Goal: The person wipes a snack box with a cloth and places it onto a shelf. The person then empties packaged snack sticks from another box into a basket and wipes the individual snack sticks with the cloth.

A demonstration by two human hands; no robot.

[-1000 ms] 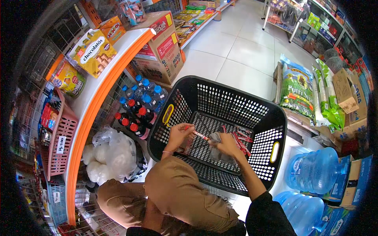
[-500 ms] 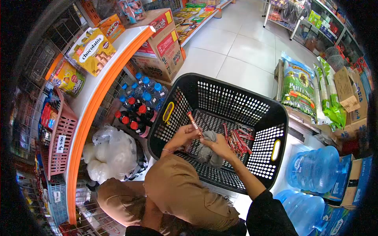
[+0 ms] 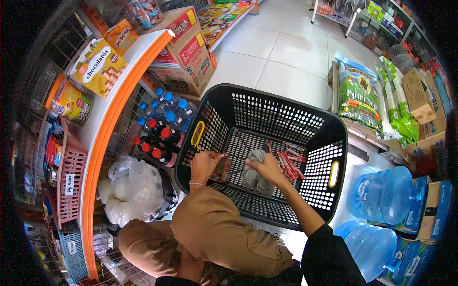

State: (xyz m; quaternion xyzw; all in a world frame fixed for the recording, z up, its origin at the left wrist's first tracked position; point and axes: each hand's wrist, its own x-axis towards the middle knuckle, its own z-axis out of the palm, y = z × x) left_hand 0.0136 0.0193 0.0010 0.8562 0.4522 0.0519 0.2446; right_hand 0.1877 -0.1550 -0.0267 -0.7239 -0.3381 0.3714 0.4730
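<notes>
I find the left hand (image 3: 203,163) withdrawn from the right hand (image 3: 268,168); they no longer meet. It is at a clear packet (image 3: 221,171); its grip I cannot tell. The right grasps grey cloth (image 3: 252,178), red sticks (image 3: 288,164) just rightward. The basket (image 3: 219,102) walls both in, open above.

"chocolatos" on box (image 3: 98,67), "mizone" on carton (image 3: 185,72), "putri" on sack (image 3: 359,90)

Matt plastic basket (image 3: 281,113), seemingly soft cloth (image 3: 251,177)
</notes>
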